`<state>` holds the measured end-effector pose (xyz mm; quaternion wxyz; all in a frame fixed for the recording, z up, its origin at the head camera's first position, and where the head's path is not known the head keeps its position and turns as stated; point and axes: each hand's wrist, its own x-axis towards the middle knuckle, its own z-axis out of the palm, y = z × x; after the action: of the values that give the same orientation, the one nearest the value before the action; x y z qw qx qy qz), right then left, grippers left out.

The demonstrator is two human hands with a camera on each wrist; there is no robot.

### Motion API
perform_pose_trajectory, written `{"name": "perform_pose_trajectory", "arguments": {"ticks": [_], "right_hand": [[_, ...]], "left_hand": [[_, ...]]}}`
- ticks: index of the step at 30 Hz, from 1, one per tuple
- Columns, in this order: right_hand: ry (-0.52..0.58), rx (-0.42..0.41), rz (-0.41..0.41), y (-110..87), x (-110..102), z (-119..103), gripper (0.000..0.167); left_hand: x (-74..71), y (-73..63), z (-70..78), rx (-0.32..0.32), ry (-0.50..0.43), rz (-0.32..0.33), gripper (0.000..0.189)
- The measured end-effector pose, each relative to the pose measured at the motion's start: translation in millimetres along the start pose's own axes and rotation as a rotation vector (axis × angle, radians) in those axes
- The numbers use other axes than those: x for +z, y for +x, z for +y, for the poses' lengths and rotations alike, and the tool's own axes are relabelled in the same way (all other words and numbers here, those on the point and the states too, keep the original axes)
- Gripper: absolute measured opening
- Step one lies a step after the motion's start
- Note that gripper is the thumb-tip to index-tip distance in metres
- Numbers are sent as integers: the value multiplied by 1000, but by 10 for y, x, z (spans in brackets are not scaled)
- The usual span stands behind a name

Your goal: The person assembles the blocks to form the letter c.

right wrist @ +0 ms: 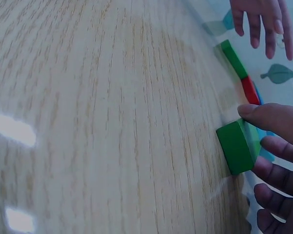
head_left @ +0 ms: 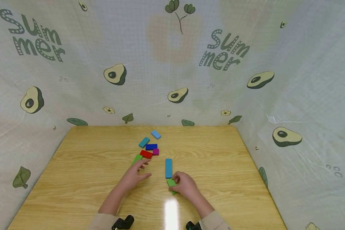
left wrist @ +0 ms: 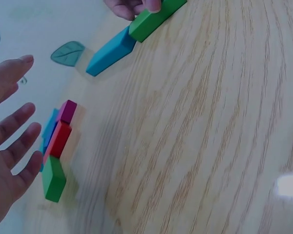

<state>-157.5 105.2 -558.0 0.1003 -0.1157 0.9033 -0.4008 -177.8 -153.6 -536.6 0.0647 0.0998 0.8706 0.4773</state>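
Two blocks seem lined up so far: the long blue block (head_left: 168,168) and, at its near end, the green block (head_left: 170,182) my right hand (head_left: 185,184) pinches. Six more blocks (head_left: 146,154), seemingly left over, cluster on the desk (head_left: 218,156) beyond my left hand (head_left: 133,176), its fingers parted and empty.

The table (head_left: 218,153) has room right of the long blue block (head_left: 168,168); leftward, the red block (head_left: 146,154) (magenta block (head_left: 156,152) alongside) obstructs.
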Motion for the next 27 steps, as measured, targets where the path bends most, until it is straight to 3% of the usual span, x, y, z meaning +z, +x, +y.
{"name": "perform_pose_trajectory", "arguments": {"ticks": [10,16,27], "right_hand": [[-21,-16,4,98,-112,-97,33],[-8,-40,-44,270,-172,-202,33],[-39,-200,-126,647,-1,-473,37]], "left_hand": [[-264,-148,-43,18,49,21,60],[-401,-222,-85,33,94,49,58],[-628,-333,-302,20,161,55,60]]}}
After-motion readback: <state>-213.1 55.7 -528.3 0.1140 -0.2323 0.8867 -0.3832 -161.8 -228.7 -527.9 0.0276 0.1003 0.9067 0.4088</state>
